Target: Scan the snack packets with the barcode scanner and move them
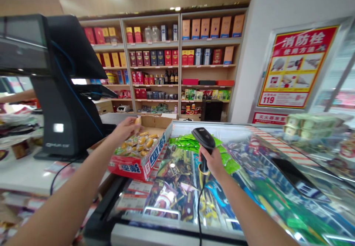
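Observation:
My right hand (213, 160) is wrapped round the handle of a black barcode scanner (204, 136), its head pointing away from me. The scanner's cable hangs down over the glass. At the far side of an open cardboard box (129, 167), my left hand (128, 128) pinches a small yellow wrapped snack (138, 120). Inside the box lie several similar yellow wrapped snacks (142, 141) in clear film. Green packets (185, 142) lie spread on the glass behind and beside the scanner, partly hidden by it.
Under me is a glass-topped freezer (177, 222) full of packaged goods. A black checkout terminal (59, 135) stands at the left. On the right rest a phone (298, 177) and stacked egg cartons (310, 126). Shelves of boxed goods (152, 58) line the back wall.

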`<state>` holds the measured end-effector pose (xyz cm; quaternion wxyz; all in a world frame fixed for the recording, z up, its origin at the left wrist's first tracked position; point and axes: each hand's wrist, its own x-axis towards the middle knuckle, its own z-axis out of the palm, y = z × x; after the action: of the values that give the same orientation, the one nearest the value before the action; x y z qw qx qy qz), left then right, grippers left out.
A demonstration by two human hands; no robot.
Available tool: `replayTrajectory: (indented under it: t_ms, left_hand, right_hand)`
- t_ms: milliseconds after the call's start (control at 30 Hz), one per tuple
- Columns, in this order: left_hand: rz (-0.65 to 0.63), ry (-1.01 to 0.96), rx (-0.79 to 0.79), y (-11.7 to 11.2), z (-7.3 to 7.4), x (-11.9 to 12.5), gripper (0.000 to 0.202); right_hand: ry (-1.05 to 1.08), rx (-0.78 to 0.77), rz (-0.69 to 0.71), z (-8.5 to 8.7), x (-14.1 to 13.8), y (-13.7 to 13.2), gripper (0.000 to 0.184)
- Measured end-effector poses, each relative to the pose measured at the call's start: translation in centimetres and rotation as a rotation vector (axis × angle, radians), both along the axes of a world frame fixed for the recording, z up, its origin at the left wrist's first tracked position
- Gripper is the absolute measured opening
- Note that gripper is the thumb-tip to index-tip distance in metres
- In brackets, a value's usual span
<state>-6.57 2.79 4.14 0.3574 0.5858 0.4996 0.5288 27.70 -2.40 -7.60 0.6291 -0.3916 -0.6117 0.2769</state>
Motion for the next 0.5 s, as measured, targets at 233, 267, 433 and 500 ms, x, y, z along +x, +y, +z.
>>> replayTrajectory:
  t_ms: [233,267,433,500]
  left_hand:
    - [-0.488,-0.761,-0.294,-1.0,-8.1,13.0,0.018]
    - [-0.500,-0.792,-0.296,-0.6,-9.5,14.0,0.017]
    - [-0.446,-0.756,-0.185,1.1,-14.4,15.5,0.030]
    - [-0.396,-0.737,-0.133,1.4,-15.1,15.3,0.033]
  right_hand:
    - [0.125,-0.035,0.124,0.1,-0.1,-0.2,0.038]
    - [0.165,-0.066,0.159,0.3,-0.1,-0.3,0.037]
    - [0.185,-0.360,0.354,1.0,-0.1,-0.5,0.037]
    - [0.106,-0.450,0.405,1.0,0.0,-0.5,0.035]
